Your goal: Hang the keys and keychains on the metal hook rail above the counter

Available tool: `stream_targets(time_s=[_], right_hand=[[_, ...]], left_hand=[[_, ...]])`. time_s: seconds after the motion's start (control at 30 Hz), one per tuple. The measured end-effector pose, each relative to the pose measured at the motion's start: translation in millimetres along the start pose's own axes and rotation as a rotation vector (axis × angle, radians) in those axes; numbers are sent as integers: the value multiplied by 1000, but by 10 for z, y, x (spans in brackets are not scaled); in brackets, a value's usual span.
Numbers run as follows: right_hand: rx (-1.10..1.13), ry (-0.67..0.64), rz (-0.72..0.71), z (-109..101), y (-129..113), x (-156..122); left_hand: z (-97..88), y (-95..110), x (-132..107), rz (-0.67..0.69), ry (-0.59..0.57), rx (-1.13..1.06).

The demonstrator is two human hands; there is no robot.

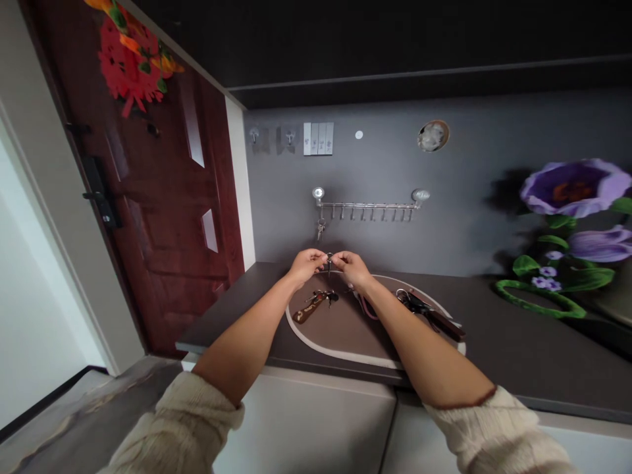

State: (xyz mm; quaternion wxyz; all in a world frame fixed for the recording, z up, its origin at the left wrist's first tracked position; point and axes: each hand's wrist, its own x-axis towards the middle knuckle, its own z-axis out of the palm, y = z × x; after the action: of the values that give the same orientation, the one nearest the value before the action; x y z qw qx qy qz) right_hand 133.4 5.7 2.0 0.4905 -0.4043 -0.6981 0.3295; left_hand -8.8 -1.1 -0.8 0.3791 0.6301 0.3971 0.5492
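Observation:
Both hands meet above the back of a brown mat (340, 336). My left hand (309, 265) and my right hand (351, 266) pinch a small key on a ring (329, 262) between them; the key hangs down from the fingertips. Below my left hand lies a bunch of keys with a brown strap fob (309, 308). A pink loop (366, 307) is partly hidden behind my right forearm. Farther right on the mat are more keys and dark holders (424, 308). Behind the hands, a key (320, 228) hangs at the left end of a metal hook rail (368, 206).
The mat lies on a dark counter (498, 355) under a black overhead cabinet (419, 39). Purple knitted flowers (575, 187) stand at right. Wall switches (318, 139) and two clear hooks (289, 137) are above the rail. A dark red door (172, 197) is at left.

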Motion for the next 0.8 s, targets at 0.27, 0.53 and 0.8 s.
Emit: stream_targets(time_s=[0.27,0.53,0.8], right_hand=[[24,65,-102,-59,-26,112],[313,190,44,-47,-303,394],[345,380,106,17,-506,736]], left_hand=[[-11,-6,4,-60,142,33],[-8,-55,23,-73,141,88],[23,-79,21,-66,112,160]])
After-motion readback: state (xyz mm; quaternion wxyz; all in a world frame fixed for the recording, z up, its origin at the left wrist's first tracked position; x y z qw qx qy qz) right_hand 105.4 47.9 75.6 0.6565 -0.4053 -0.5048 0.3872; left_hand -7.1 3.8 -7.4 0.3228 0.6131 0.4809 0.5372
